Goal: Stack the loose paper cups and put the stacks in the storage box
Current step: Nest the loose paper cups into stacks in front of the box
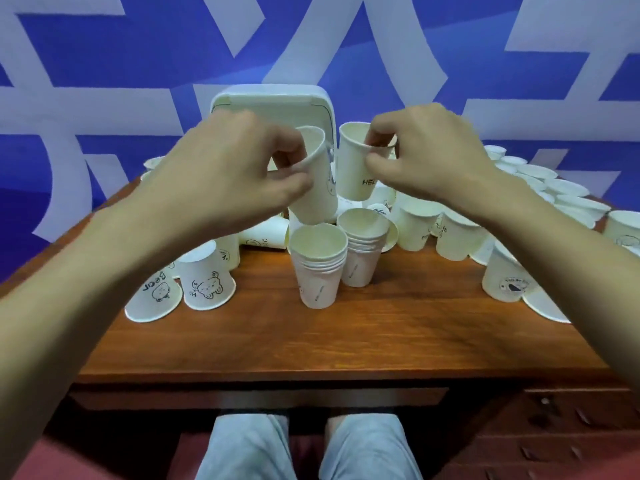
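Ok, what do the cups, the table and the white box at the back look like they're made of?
Cups: thin matte paper, judging by the rolled rims and printed drawings. Table: reddish-brown wood or wood veneer, with visible grain and a slight sheen. Box: probably smooth white plastic, with rounded moulded corners.

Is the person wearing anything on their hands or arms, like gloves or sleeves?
No. The left hand and right hand are bare: no gloves, rings, watch or sleeves show anywhere along the arms. Pale grey-blue trousers show below.
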